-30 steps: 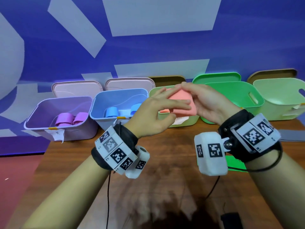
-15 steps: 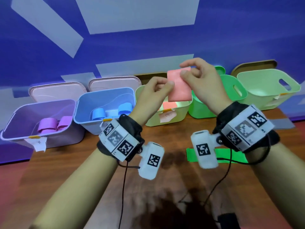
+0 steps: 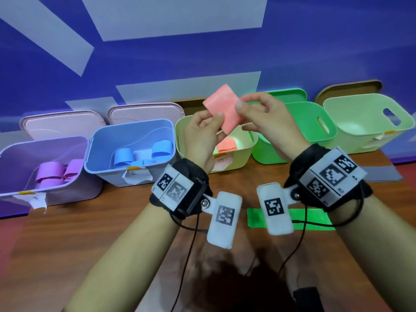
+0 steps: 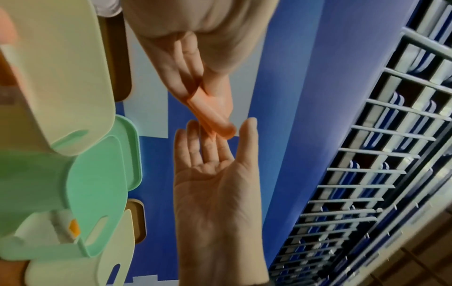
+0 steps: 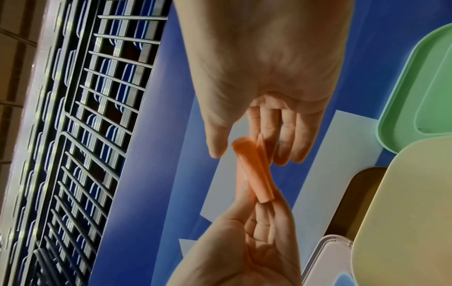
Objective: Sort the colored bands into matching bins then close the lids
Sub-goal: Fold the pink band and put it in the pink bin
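both hands (image 3: 234, 127) pinching pink band (image 3: 225, 106), above yellow-green bin (image 3: 244, 152)

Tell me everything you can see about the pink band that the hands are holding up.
The pink band is a flat, salmon-pink strip, matte like paper or thin foam, folded or looped over on itself, as the right wrist view shows. It is held tilted in the air above the yellow-green bin, which already holds a similar pink band. The left hand pinches its lower edge and the right hand its side. Nothing else touches it.
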Tool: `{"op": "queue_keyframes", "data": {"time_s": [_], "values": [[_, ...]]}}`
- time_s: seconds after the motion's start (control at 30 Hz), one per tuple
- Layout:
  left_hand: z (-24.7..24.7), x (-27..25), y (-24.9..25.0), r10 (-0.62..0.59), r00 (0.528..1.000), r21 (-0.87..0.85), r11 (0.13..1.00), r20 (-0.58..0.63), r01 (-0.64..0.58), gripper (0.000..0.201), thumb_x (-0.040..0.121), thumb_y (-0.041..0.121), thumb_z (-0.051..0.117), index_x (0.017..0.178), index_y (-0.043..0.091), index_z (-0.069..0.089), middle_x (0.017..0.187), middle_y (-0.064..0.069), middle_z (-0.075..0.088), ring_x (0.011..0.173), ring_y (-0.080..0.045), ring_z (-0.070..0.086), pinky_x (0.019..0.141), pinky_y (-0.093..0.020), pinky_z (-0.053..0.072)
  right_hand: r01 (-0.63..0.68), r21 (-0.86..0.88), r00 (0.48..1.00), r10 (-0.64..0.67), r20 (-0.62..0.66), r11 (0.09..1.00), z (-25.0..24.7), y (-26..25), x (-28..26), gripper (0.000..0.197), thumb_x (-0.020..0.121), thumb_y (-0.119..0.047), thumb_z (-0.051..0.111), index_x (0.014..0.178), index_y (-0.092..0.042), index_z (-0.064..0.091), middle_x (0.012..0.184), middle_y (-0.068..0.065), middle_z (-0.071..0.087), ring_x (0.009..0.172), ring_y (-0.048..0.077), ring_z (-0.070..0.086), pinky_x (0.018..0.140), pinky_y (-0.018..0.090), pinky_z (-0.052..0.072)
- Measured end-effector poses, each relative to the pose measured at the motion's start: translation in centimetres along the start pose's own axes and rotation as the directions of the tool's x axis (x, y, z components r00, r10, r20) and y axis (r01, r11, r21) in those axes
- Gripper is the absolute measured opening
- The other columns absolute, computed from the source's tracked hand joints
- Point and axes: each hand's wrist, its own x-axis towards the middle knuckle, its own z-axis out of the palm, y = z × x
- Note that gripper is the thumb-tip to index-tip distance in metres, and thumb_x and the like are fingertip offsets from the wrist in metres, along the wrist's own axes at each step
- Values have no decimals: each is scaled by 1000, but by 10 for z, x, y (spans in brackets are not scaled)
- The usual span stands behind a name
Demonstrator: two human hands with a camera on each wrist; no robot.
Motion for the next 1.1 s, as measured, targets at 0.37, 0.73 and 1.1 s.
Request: {"op": "queue_keyframes", "data": {"time_s": [0.37, 0.73, 1.1], "values": [[9, 27, -13, -19, 1000, 5, 1000, 18, 19, 17, 92, 6, 51, 108, 10, 55, 97, -6, 63, 85, -15, 63, 70, -25, 56, -60, 70, 997, 57, 48, 996, -9, 20, 51, 18, 86, -2, 60, 82, -20, 60, 78, 4, 66, 65, 11, 62, 67, 23, 55], [-7, 82, -27, -233, 959, 384, 880, -162, 279, 12, 91, 27, 58, 92, 16, 55, 84, 3, 60, 74, -8, 57, 68, -25, 52, -246, -197, 911, 296, 286, 949, -17, 55, 120, 15, 86, -3, 62, 85, -19, 60, 71, 3, 61, 47, 4, 55, 52, 13, 50], [-25, 151, -54, -592, 789, 781, 411, -162, 469, 32, 87, 38, 57, 107, 12, 61, 94, -1, 66, 71, -11, 62, 67, -25, 46, -435, -482, 769, 592, 241, 761, -7, 133, 156, 23, 85, -4, 61, 106, -13, 61, 67, 7, 61, 45, 8, 56, 58, 22, 54]]}}
